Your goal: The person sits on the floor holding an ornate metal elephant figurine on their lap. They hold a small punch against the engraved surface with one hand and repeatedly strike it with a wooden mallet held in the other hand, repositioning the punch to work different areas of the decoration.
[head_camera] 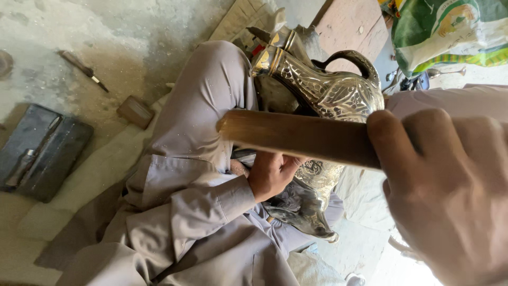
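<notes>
An embossed silver metal jug [328, 100] with a curved handle lies tilted across the person's lap, between the two hands. The left hand [272, 175] is closed around its lower body from beneath. The right hand [450, 196], close to the camera, is wrapped tightly around a brown wooden handle [301, 136] that crosses just over the jug. Well left of the hands, a dark flat block [45, 151] rests on the floor.
</notes>
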